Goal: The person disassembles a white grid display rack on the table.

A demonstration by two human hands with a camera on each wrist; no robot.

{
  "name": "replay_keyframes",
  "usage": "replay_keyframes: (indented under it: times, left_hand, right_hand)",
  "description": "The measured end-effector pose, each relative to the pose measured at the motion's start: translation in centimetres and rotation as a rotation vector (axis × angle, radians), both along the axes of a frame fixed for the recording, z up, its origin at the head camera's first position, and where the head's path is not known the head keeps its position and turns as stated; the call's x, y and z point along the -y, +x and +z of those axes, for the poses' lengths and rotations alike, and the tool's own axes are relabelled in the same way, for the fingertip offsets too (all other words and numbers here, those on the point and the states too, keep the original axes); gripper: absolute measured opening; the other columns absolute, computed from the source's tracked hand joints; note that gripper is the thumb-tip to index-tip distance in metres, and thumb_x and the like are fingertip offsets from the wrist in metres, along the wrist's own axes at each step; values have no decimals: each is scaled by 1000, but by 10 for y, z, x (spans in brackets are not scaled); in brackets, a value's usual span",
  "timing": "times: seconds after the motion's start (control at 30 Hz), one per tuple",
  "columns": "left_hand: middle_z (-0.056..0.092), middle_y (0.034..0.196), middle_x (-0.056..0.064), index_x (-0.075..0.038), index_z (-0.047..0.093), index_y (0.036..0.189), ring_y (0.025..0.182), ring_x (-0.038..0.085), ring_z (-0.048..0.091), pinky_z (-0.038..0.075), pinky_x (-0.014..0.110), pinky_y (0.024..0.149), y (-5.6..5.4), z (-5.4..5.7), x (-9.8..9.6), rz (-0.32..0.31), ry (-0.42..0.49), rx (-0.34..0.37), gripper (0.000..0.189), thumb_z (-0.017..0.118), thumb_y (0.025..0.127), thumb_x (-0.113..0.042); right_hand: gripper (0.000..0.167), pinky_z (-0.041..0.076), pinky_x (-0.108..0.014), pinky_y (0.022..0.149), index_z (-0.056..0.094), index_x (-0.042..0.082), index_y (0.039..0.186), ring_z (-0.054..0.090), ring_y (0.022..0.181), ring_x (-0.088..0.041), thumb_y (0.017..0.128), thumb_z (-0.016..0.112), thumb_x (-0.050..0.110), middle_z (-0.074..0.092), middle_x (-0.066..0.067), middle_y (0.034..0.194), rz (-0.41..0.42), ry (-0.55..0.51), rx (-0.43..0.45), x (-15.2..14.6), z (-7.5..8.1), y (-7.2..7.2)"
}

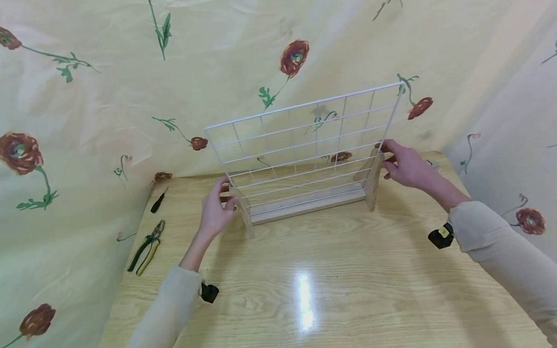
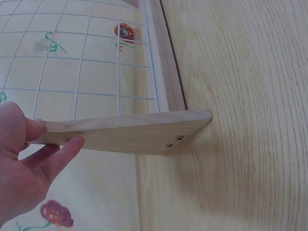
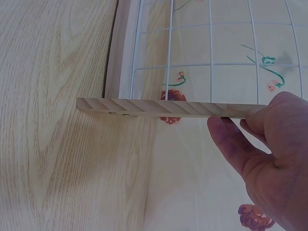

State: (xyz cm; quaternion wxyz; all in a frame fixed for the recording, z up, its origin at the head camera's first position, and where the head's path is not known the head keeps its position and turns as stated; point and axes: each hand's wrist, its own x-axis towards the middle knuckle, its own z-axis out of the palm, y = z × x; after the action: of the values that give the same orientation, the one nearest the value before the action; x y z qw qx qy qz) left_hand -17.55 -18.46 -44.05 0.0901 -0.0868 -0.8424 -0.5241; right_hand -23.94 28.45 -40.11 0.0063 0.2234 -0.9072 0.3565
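A white wire grid stands upright, leaning slightly, in a light wooden stand on the table. Along the stand's base runs a wooden crossbar between two side panels. My left hand holds the upper part of the left side panel between thumb and fingers. On the opposite side, my right hand pinches the top of the right side panel. Two screw heads show low on the left panel's outer face. The grid's lower corners are partly hidden in the head view.
Pliers with dark green and yellow handles lie on the table at the left. Beyond them is a small black-handled screwdriver. A flower-patterned sheet hangs behind and beside the wood-grain table. A small object, partly hidden, lies behind my right hand.
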Motion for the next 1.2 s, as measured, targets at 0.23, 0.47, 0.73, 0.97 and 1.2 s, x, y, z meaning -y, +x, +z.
replay_keyframes:
  times: [0.23,0.47,0.73,0.97,1.2]
  left_hand:
    - [63,118,27,-6,53,131,90,45,68,63,51,71,7,0,4,9,1,-15,53,60,86,20]
    - [64,113,28,-4,52,132,90,44,68,64,36,67,15,1,8,18,-20,-24,51,61,86,18]
    - [64,115,27,-3,53,130,91,45,68,64,39,69,24,-3,13,30,-6,-44,51,62,85,20]
    - [61,113,35,5,50,131,91,51,66,63,50,68,32,1,12,31,-1,-53,50,59,85,23]
    - [59,111,39,10,49,127,91,53,65,61,56,72,55,34,6,14,-2,-44,43,57,86,23]
  right_hand:
    - [36,58,-18,56,44,-11,130,64,91,-54,95,52,-14,53,-38,119,34,-30,-36,3,-5,-2]
    - [36,58,-19,56,45,-11,128,65,90,-52,93,53,-16,55,-37,117,51,-40,-47,7,-5,-2]
    - [37,59,-23,56,43,-13,130,65,90,-52,93,52,-16,53,-38,119,77,-21,-40,12,-2,-1]
    - [38,60,-23,57,44,-12,129,65,91,-52,93,52,-18,53,-37,119,81,-20,-38,16,-2,-1]
    - [39,60,-24,58,42,-12,131,64,93,-53,93,51,-17,52,-39,123,104,-26,-14,23,-2,0]
